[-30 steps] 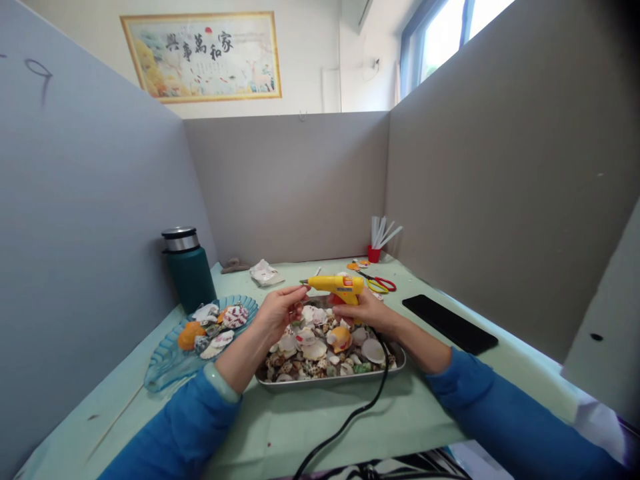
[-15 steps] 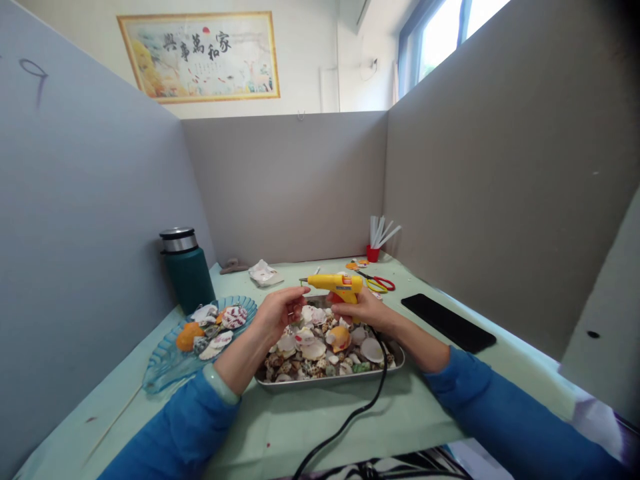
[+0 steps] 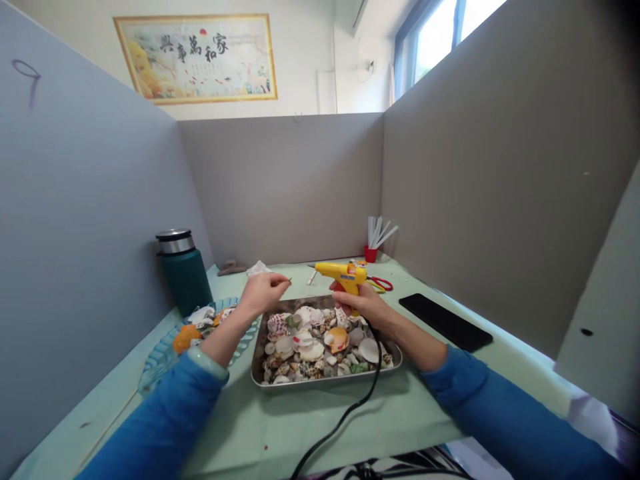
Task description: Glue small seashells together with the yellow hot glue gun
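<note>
A yellow glue gun [image 3: 345,275] with a black cord is held in my right hand [image 3: 364,303], its nozzle pointing left. My left hand [image 3: 264,293] is pinched around a tiny greenish piece [image 3: 290,280], too small to make out, beyond the tray's back left corner. Below both hands, a metal tray [image 3: 320,383] holds many seashells, among them an orange and white one [image 3: 337,339]. My left forearm partly covers a blue glass dish [image 3: 155,360] with shells and an orange piece [image 3: 186,337] on it.
A dark green bottle [image 3: 186,277] stands at the left. Scissors [image 3: 381,285] and a red cup [image 3: 371,254] of white sticks are at the back right, with a black flat object [image 3: 445,321] nearer. Crumpled white paper [image 3: 259,268] lies behind my left hand. Grey partitions enclose the table.
My left hand has moved left and slightly back, away from the nozzle. The glue gun has risen slightly and shifted a little right. More of the tray's left side now shows.
</note>
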`<state>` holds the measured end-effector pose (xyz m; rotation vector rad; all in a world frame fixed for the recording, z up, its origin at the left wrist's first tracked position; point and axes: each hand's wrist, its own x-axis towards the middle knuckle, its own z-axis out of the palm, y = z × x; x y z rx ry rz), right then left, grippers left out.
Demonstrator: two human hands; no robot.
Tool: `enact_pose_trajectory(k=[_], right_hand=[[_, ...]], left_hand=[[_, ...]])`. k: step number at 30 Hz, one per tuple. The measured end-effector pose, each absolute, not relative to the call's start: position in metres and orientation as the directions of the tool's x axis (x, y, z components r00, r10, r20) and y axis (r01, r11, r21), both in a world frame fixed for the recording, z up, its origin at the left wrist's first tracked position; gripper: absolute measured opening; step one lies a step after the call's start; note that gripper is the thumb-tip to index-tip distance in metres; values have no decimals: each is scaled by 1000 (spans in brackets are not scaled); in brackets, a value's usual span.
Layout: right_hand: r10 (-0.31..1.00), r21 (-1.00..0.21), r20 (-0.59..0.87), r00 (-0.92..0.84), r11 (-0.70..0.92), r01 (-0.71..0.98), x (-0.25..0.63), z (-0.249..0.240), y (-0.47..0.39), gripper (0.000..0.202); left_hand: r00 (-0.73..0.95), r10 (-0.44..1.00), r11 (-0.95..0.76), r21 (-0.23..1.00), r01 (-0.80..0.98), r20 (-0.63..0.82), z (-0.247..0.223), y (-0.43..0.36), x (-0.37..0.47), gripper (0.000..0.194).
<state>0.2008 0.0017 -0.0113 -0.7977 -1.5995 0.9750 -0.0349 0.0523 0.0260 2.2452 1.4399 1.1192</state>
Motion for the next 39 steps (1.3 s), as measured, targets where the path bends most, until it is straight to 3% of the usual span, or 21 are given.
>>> enact_pose_trajectory(k=[3, 9, 13, 16, 22, 26, 29, 39], right_hand=[[903, -913, 404, -145, 409, 6, 200, -10, 2, 23], [911, -918, 396, -114, 393, -52, 201, -14, 7, 32], [910, -917, 398, -117, 392, -73, 202, -18, 10, 32], [908, -915, 404, -114, 398, -74, 203, -20, 12, 33], [916, -919, 392, -80, 386, -78, 200, -16, 9, 34], [920, -923, 385, -69, 383, -39, 197, -8, 1, 27], [923, -926, 378, -71, 377, -20, 197, -5, -2, 23], [916, -921, 389, -97, 389, -18, 199, -10, 2, 24]], left_hand=[[276, 829, -456, 302, 837, 486, 37, 79, -38, 11], [362, 852, -470, 247, 848, 378, 33, 115, -17, 6], [418, 852, -482, 160, 862, 316, 33, 116, -13, 30], [461, 835, -510, 108, 854, 300, 37, 105, -16, 35], [522, 814, -561, 113, 820, 254, 28, 53, -16, 9], [634, 748, -664, 208, 718, 198, 9, 16, -10, 16], [646, 724, -687, 173, 705, 242, 0, 2, -4, 17], [581, 799, -594, 51, 803, 156, -7, -4, -2, 17]])
